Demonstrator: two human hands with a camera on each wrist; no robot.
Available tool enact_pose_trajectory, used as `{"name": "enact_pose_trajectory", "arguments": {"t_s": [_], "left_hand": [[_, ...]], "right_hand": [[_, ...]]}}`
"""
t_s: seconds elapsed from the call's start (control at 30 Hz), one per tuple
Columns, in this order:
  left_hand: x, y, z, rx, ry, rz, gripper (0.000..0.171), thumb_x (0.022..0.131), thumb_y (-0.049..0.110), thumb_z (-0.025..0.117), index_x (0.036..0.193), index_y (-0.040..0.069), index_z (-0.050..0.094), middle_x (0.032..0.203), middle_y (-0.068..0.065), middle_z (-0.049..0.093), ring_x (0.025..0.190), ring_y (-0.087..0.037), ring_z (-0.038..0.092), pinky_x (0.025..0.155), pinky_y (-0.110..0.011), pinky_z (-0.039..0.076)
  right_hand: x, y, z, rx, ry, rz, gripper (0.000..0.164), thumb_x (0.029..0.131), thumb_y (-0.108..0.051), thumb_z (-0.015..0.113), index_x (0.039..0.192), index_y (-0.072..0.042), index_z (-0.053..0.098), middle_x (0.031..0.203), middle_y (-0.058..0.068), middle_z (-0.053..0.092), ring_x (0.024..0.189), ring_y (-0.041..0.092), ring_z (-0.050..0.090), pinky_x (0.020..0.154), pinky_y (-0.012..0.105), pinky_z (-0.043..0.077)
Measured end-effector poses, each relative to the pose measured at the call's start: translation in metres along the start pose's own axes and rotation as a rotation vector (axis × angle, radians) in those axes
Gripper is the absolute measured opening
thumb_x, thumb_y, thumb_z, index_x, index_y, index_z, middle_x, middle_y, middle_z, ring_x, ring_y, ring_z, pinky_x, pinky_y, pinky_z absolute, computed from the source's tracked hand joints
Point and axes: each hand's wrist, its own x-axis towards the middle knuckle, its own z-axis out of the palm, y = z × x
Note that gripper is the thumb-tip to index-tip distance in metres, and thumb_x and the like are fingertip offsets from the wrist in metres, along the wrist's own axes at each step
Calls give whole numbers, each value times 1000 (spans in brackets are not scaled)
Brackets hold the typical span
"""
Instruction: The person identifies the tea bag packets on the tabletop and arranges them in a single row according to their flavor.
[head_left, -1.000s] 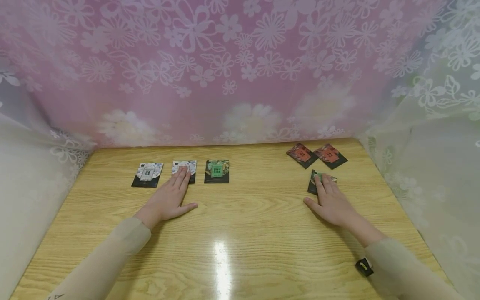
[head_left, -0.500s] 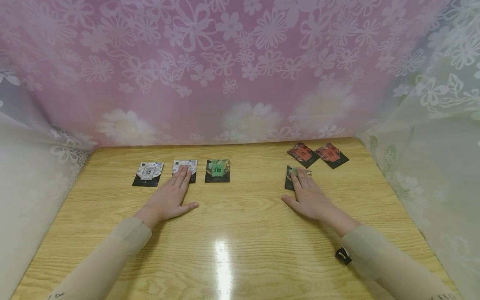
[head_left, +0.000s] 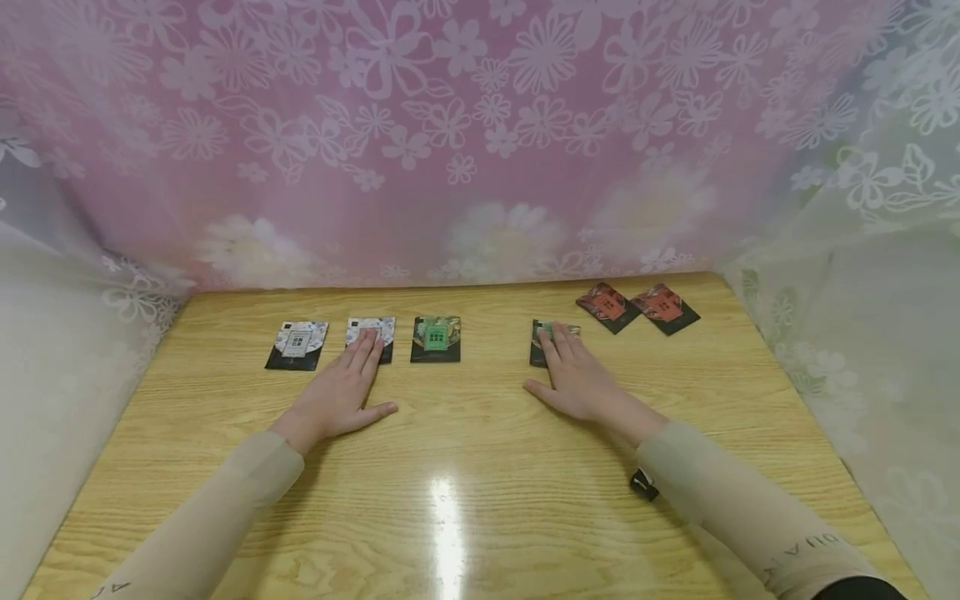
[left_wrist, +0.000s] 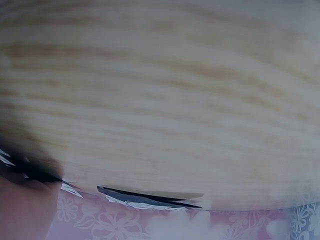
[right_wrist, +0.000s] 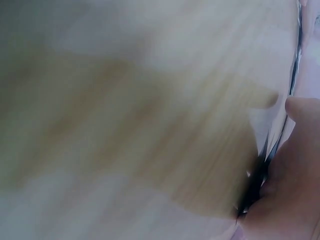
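My left hand (head_left: 341, 392) lies with straight fingers on a white-and-black sachet (head_left: 388, 327), covering much of its front. To its left is a matching white-and-black sachet (head_left: 297, 344); to its right lies a green-and-black sachet (head_left: 436, 339). My right hand (head_left: 577, 383) rests, fingers straight and thumb spread, on a second green-and-black sachet (head_left: 537, 353), right of the first with a gap between them. The left wrist view shows a sachet edge-on (left_wrist: 150, 199) on the table and part of the hand. In the right wrist view, a dark sachet edge (right_wrist: 256, 185) shows beside the hand.
Two red-and-black sachets (head_left: 609, 307) lie tilted at the back right, their corners touching or overlapping. The wooden table (head_left: 480, 433) ends at a pink floral curtain (head_left: 480, 150), with pale curtains at both sides. A small black object (head_left: 642, 484) is at my right wrist.
My right hand has slid the green-and-black sachet leftward and slightly back across the table, away from the red ones, and it now lies straighter. The left hand has stayed in place.
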Motion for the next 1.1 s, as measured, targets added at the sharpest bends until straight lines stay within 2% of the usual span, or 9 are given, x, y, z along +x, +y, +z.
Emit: {"name": "enact_pose_trajectory", "arguments": {"t_s": [0.33, 0.7, 1.1], "left_hand": [[0, -1, 0, -2, 0, 0, 107, 103, 64, 54, 168, -7, 9, 177, -28, 2, 166, -44, 4, 136, -55, 19], [0, 1, -2, 5, -1, 2, 107, 103, 64, 54, 168, -7, 9, 177, -29, 3, 166, -44, 5, 136, -54, 19], [1, 0, -1, 8, -3, -3, 107, 102, 65, 54, 168, -7, 9, 177, -28, 2, 166, -44, 4, 136, -54, 20]], "right_hand": [[20, -23, -4, -26, -59, -66, 94, 110, -58, 45, 168, 6, 8, 175, 33, 3, 165, 47, 4, 136, 59, 13], [39, -41, -4, -29, -112, -48, 94, 110, -62, 39, 170, 1, 3, 177, 26, -4, 167, 41, -2, 137, 54, 8], [48, -52, -5, -27, -139, -65, 95, 109, -67, 36, 171, -4, 0, 178, 22, -8, 167, 37, -5, 138, 51, 7]]}}
